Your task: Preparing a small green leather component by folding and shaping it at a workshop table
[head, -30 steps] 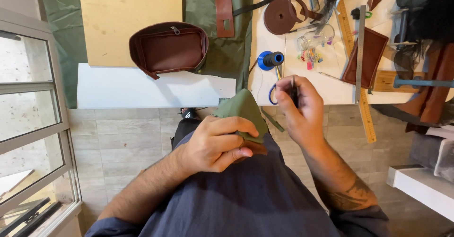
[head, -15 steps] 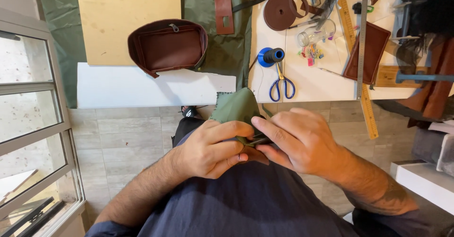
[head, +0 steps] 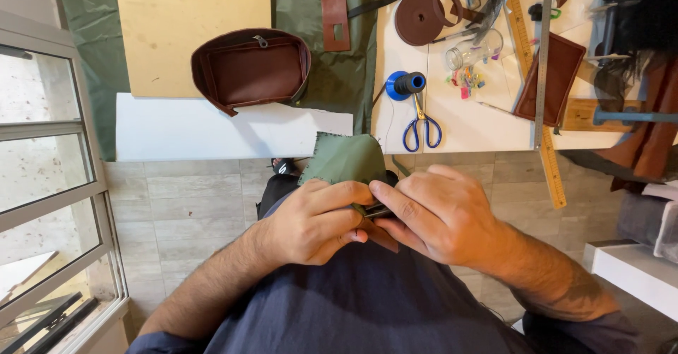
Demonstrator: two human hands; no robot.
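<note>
Green fabric patch (head: 347,157), at frame centre, is pinched with a small dark piece by the left hand (head: 314,223) and right hand (head: 438,216), pressed together; a loosened grip could let it slip out of line.

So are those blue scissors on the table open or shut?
Shut: the blue scissors lie flat on the white table, blades together, pointing at the blue spool, both loops side by side.
</note>
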